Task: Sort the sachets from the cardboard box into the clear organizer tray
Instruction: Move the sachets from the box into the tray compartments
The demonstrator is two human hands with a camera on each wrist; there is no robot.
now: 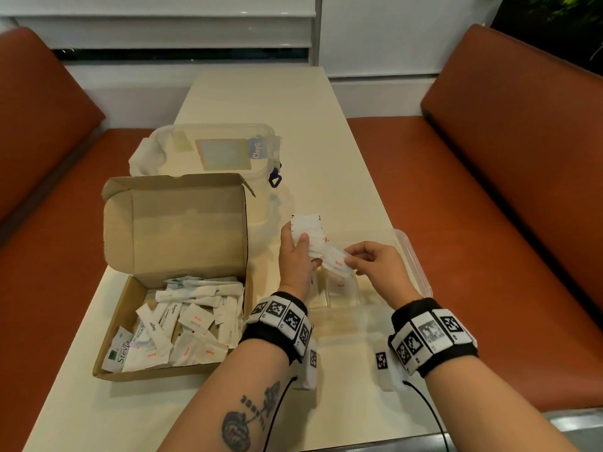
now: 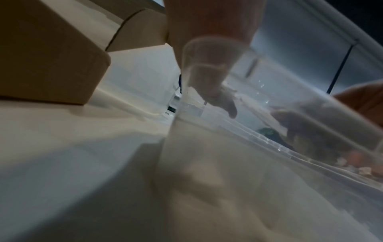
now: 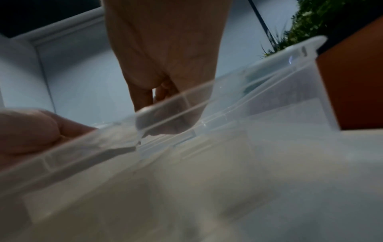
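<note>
Head view: left hand (image 1: 295, 252) grips a fanned stack (image 1: 308, 231) of white salt sachets, thumb across the front, held above the tray's (image 1: 419, 265) near-left part. Right hand (image 1: 375, 261) pinches 1 sachet (image 1: 336, 264) by its right end, between thumb and fingertips; its other end meets the bottom of the stack. My guess: the left hand serves as a magazine so the right can peel off 1 sachet at a time.

Sachet's long axis runs roughly left-right, tilted down toward the right, printed face up with red "Salt" showing. Stack stands more upright, long edges pointing away from the person.

Tray lies just right of the box (image 1: 173, 282), long side toward the person. 2 salt sachets (image 1: 341, 287) already lie flat in 1 compartment directly below the hands; which compartment by count I cannot tell through the clear dividers.

Box sits open left of the tray, lid propped up at the far side, so reaching in is unobstructed. Loose mix inside: sugar sticks (image 1: 176, 316), salt squares, 1 Stevia packet (image 1: 119, 350) at the corner farthest from the tray. Much sorting left, I judge.

Lidded clear tub (image 1: 212, 151) stands beyond the box, away from the tray.

Left wrist view: blurred; tray wall (image 2: 186, 124) close up, fingers seen through it. Right wrist view: likewise blurred, tray rim (image 3: 228, 91) crossing in front of the hand.
</note>
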